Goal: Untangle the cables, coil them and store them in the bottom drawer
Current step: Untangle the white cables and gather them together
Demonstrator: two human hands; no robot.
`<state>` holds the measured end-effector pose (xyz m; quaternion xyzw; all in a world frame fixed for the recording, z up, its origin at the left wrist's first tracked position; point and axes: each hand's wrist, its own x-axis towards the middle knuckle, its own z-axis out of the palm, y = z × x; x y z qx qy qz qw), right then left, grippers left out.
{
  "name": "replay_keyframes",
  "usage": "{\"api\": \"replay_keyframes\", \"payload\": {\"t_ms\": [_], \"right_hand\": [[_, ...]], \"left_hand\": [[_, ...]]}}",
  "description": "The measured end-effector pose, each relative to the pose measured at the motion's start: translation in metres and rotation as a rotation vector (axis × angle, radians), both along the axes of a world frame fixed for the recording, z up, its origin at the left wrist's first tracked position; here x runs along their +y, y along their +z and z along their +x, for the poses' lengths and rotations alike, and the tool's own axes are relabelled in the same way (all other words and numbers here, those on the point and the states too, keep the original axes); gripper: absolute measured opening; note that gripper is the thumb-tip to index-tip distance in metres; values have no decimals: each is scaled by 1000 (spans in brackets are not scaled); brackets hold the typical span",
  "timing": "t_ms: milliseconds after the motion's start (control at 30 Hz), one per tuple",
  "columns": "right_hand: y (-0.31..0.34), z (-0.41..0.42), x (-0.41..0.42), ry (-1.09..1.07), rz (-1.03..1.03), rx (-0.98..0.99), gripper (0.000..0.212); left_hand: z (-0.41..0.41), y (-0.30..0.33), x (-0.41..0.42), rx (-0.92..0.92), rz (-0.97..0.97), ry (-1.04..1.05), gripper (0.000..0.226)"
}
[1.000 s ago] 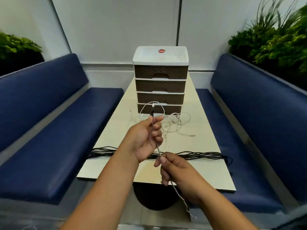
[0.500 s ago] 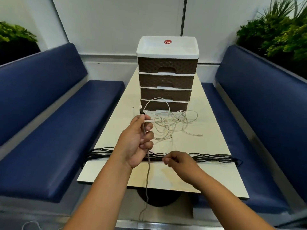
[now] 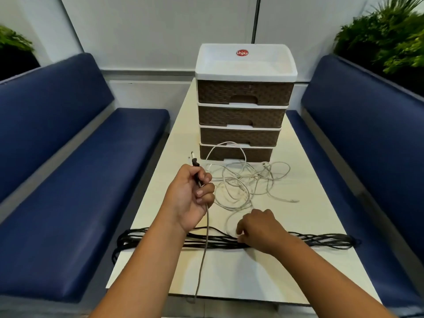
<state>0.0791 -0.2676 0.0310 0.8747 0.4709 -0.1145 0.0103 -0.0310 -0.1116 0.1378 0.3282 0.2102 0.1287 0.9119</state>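
Head view: left hand (image 3: 191,199), grip curled around a grey cable (image 3: 204,246) near its plug, cable hanging below over the table (image 3: 229,278) edge. Right hand (image 3: 259,230) pinching the black cable bundle (image 3: 321,243). White tangle (image 3: 245,184) beyond both hands; bottom drawer (image 3: 236,153) closed behind it.

walls: white panels (image 3: 160,31) top | seating: blue padded benches left (image 3: 68,168), right (image 3: 367,145) | center: cream table (image 3: 241,271) | plants: upper corners (image 3: 385,33)
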Motion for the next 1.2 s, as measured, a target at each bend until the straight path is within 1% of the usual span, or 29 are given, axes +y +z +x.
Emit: {"api": "replay_keyframes", "payload": {"t_ms": [100, 167, 200, 233, 267, 300, 333, 367, 400, 467, 533, 567, 600, 667, 733, 867, 967, 1100, 1133, 1167, 1200], "right_hand": [[11, 10, -2, -9, 110, 10, 20], [24, 17, -3, -112, 313, 143, 14], [34, 18, -3, -213, 460, 265, 12], [45, 19, -3, -337, 652, 411, 12], [58, 19, -1, -454, 873, 575, 13], [73, 18, -1, -527, 1091, 744, 14], [88, 16, -1, -541, 1274, 901, 15], [101, 13, -2, -510, 1399, 1028, 15], [112, 9, -1, -456, 1464, 1107, 15], [124, -3, 3, -341, 1477, 1115, 15], [122, -16, 11, -272, 1435, 1043, 15], [118, -21, 14, -257, 1409, 1007, 14], [114, -26, 16, -249, 1378, 975, 12], [104, -31, 17, -254, 1310, 928, 8], [95, -35, 15, -256, 1248, 936, 5], [82, -42, 11, -239, 1134, 984, 11], [74, -45, 8, -198, 1004, 986, 6], [71, -45, 6, -219, 963, 1005, 5], [70, -42, 6, -200, 928, 958, 7], [66, -35, 4, -172, 855, 837, 8], [59, -25, 1, -139, 763, 672, 9]], "left_hand": [[8, 0, 9, 41, 77, -16, 18], [13, -2, 15, 81, 111, -34, 17], [15, -3, 17, 101, 104, -45, 19], [18, -4, 18, 126, 87, -58, 22], [21, -5, 18, 155, 71, -74, 25], [25, -6, 18, 182, 64, -95, 26], [28, -6, 16, 201, 72, -119, 27], [31, -6, 12, 209, 92, -144, 27], [34, -4, 8, 201, 114, -170, 29], [40, 2, -1, 149, 140, -207, 43], [44, 10, -8, 77, 152, -217, 63], [47, 14, -11, 45, 159, -213, 66], [48, 17, -12, 18, 171, -197, 63], [51, 20, -10, -37, 209, -121, 45], [52, 21, -4, -74, 239, -46, 33], [52, 24, 5, -71, 252, 11, 31], [52, 29, 7, -88, 230, 20, 30], [47, 37, 10, -141, 170, -34, 27], [45, 40, 11, -152, 154, -44, 26], [45, 43, 14, -166, 134, -50, 27], [44, 47, 17, -185, 110, -55, 28]]}}
